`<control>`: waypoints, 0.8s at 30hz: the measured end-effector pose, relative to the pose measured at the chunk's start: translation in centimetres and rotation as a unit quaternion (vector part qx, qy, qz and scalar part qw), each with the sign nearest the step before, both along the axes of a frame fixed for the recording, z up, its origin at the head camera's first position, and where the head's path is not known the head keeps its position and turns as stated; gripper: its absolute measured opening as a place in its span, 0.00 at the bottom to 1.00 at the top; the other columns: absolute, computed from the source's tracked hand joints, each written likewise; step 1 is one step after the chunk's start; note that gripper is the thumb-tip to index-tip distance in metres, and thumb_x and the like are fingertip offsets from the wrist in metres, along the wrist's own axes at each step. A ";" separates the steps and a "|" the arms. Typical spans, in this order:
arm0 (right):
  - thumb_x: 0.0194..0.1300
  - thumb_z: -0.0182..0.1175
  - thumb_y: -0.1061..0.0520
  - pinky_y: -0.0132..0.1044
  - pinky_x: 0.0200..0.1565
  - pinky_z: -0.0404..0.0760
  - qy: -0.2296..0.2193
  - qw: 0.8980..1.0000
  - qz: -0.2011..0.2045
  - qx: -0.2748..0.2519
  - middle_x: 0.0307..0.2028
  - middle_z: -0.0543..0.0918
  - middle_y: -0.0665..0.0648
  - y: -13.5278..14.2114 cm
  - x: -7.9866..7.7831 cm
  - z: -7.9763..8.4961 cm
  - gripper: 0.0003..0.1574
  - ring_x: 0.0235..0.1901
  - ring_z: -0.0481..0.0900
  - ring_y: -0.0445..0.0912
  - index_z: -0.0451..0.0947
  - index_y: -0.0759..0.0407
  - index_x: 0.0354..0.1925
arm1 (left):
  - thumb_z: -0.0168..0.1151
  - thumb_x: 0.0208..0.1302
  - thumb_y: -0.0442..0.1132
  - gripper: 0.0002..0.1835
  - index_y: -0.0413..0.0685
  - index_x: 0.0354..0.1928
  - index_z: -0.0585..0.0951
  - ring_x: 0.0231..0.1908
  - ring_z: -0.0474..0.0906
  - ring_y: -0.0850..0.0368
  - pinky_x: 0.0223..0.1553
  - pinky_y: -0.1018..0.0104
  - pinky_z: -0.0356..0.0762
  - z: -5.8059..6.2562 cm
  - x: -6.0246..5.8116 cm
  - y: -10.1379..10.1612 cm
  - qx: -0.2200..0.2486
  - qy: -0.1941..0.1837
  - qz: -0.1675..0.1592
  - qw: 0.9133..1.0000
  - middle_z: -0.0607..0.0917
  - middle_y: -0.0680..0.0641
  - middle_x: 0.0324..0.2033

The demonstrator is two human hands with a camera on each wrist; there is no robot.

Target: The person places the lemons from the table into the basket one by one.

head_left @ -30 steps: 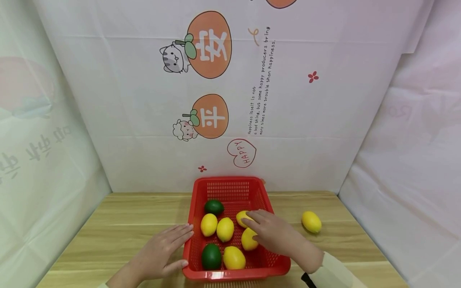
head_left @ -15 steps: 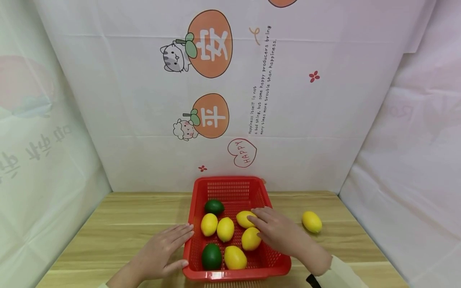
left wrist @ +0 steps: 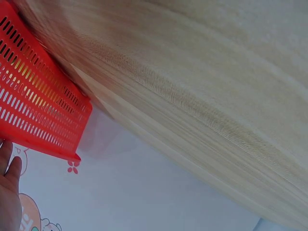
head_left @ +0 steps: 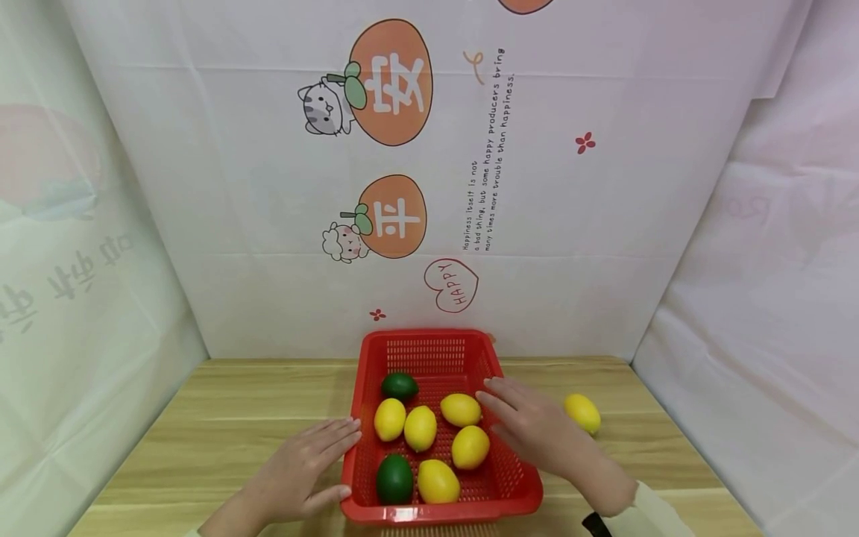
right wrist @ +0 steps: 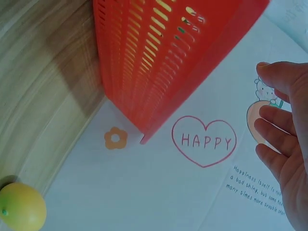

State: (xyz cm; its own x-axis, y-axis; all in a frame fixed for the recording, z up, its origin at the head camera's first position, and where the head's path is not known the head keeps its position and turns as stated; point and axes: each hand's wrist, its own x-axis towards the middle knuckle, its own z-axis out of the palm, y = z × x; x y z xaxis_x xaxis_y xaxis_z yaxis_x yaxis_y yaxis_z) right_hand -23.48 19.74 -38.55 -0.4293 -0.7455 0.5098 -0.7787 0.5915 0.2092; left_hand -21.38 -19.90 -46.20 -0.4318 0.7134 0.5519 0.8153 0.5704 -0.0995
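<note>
A red plastic basket (head_left: 429,514) stands on the table, holding several lemons (head_left: 420,429) and two dark green fruits (head_left: 394,479). My left hand (head_left: 295,466) touches the basket's left rim, fingers straight; the left wrist view shows its fingertips (left wrist: 13,166) by the rim. Over the right rim hovers my right hand (head_left: 530,425), its fingers apart from the nearest lemon (head_left: 470,447) and holding nothing. In the right wrist view that hand (right wrist: 288,130) is raised above the rim with loosely bent fingers. One more lemon (head_left: 582,414) lies on the table to the right, partly behind that hand.
The wood-patterned table (head_left: 221,418) extends to both sides of the basket. A white printed sheet (head_left: 550,298) rises right behind the basket, and further white sheets close off the left and right sides.
My right hand has drawn back to the right, off the two lemons on the basket's right side, towards the rim. The left hand has stayed in place.
</note>
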 end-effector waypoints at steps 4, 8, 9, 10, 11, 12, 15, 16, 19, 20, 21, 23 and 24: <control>0.44 0.78 0.60 0.50 0.51 0.79 0.001 1.000 -0.005 -0.013 0.54 0.80 0.63 0.5 -0.2 0.1 0.39 0.54 0.79 0.54 0.77 0.61 0.56 | 0.61 0.63 0.57 0.32 0.39 0.61 0.77 0.59 0.74 0.47 0.53 0.49 0.77 0.0 0.1 0.0 -0.002 -0.004 0.001 1.000 0.77 0.43 0.61; 0.43 0.78 0.61 0.51 0.51 0.79 0.007 1.000 -0.002 -0.018 0.52 0.81 0.63 0.9 -0.3 0.2 0.39 0.52 0.80 0.54 0.76 0.62 0.56 | 0.62 0.63 0.57 0.32 0.39 0.61 0.77 0.59 0.74 0.47 0.53 0.49 0.77 0.0 0.2 0.0 -0.003 -0.008 0.003 1.000 0.77 0.43 0.61; 0.43 0.78 0.61 0.50 0.51 0.79 0.009 1.000 -0.003 -0.018 0.52 0.81 0.63 1.0 -0.3 0.2 0.39 0.52 0.80 0.54 0.76 0.62 0.55 | 0.62 0.63 0.56 0.32 0.39 0.61 0.77 0.59 0.74 0.47 0.53 0.49 0.77 0.1 0.2 0.0 -0.003 -0.008 0.003 1.000 0.77 0.43 0.61; 0.42 0.79 0.61 0.50 0.51 0.80 0.012 1.000 -0.003 -0.019 0.52 0.81 0.63 1.2 -0.3 0.3 0.40 0.52 0.80 0.54 0.76 0.62 0.55 | 0.62 0.63 0.56 0.32 0.39 0.61 0.77 0.59 0.74 0.47 0.53 0.49 0.77 0.1 0.2 0.0 -0.002 -0.008 0.003 1.000 0.77 0.43 0.61; 0.42 0.79 0.61 0.50 0.50 0.80 0.016 1.000 -0.003 -0.019 0.53 0.81 0.63 1.3 -0.3 0.3 0.40 0.52 0.80 0.54 0.76 0.62 0.55 | 0.62 0.63 0.56 0.32 0.39 0.60 0.77 0.59 0.74 0.47 0.53 0.49 0.77 0.1 0.2 0.0 -0.002 -0.008 0.002 1.000 0.77 0.43 0.60; 0.41 0.79 0.61 0.50 0.50 0.80 0.019 1.000 -0.004 -0.020 0.53 0.80 0.63 1.5 -0.3 0.3 0.41 0.52 0.80 0.54 0.76 0.62 0.55 | 0.62 0.63 0.56 0.32 0.39 0.60 0.77 0.59 0.74 0.47 0.53 0.49 0.77 0.1 0.2 0.0 -0.001 -0.009 0.002 1.000 0.77 0.43 0.60; 0.38 0.80 0.62 0.51 0.49 0.80 0.033 0.999 0.001 -0.030 0.52 0.81 0.63 2.1 -0.3 0.2 0.42 0.51 0.80 0.55 0.77 0.63 0.55 | 0.62 0.63 0.57 0.32 0.39 0.60 0.77 0.59 0.75 0.47 0.53 0.49 0.77 0.1 0.3 0.0 0.000 -0.009 0.002 1.000 0.77 0.43 0.60; 0.37 0.80 0.63 0.51 0.49 0.80 0.036 0.999 0.003 -0.034 0.52 0.81 0.63 2.3 -0.3 0.2 0.43 0.51 0.80 0.55 0.77 0.64 0.55 | 0.62 0.63 0.57 0.32 0.39 0.60 0.77 0.59 0.75 0.47 0.53 0.49 0.77 0.1 0.3 0.0 0.000 -0.011 0.002 1.000 0.77 0.43 0.60; 0.42 0.77 0.63 0.53 0.49 0.80 0.046 0.998 0.013 -0.044 0.51 0.80 0.64 3.1 -0.5 0.0 0.39 0.50 0.80 0.57 0.77 0.66 0.55 | 0.62 0.63 0.57 0.32 0.40 0.61 0.77 0.59 0.74 0.48 0.53 0.49 0.77 0.2 0.3 0.1 0.000 -0.014 0.005 1.000 0.77 0.43 0.61; 0.51 0.74 0.60 0.54 0.49 0.80 0.048 0.998 0.013 -0.046 0.51 0.80 0.65 3.4 -0.5 0.0 0.34 0.51 0.79 0.58 0.76 0.66 0.55 | 0.62 0.63 0.57 0.32 0.40 0.61 0.77 0.59 0.74 0.48 0.53 0.49 0.77 0.2 0.3 0.1 -0.001 -0.015 0.005 1.000 0.77 0.43 0.61; 0.59 0.69 0.57 0.54 0.49 0.80 0.050 0.997 0.012 -0.049 0.51 0.80 0.65 3.7 -0.5 -0.1 0.28 0.50 0.79 0.59 0.76 0.67 0.55 | 0.62 0.63 0.57 0.32 0.40 0.61 0.77 0.59 0.74 0.47 0.53 0.49 0.77 0.2 0.3 0.1 -0.001 -0.016 0.005 1.000 0.77 0.43 0.61; 0.71 0.56 0.50 0.56 0.48 0.80 0.061 0.996 0.013 -0.055 0.51 0.79 0.67 4.3 -0.7 -0.3 0.24 0.50 0.79 0.60 0.77 0.68 0.55 | 0.62 0.63 0.57 0.32 0.40 0.61 0.77 0.59 0.74 0.48 0.53 0.49 0.77 0.2 0.3 0.1 -0.001 -0.016 0.006 1.000 0.77 0.43 0.61; 0.75 0.48 0.47 0.56 0.47 0.80 0.064 0.996 0.011 -0.058 0.51 0.79 0.67 4.5 -0.8 -0.3 0.27 0.50 0.79 0.61 0.77 0.68 0.54 | 0.62 0.63 0.57 0.32 0.40 0.61 0.77 0.59 0.74 0.48 0.53 0.49 0.77 0.2 0.2 0.1 -0.001 -0.016 0.005 1.000 0.77 0.43 0.61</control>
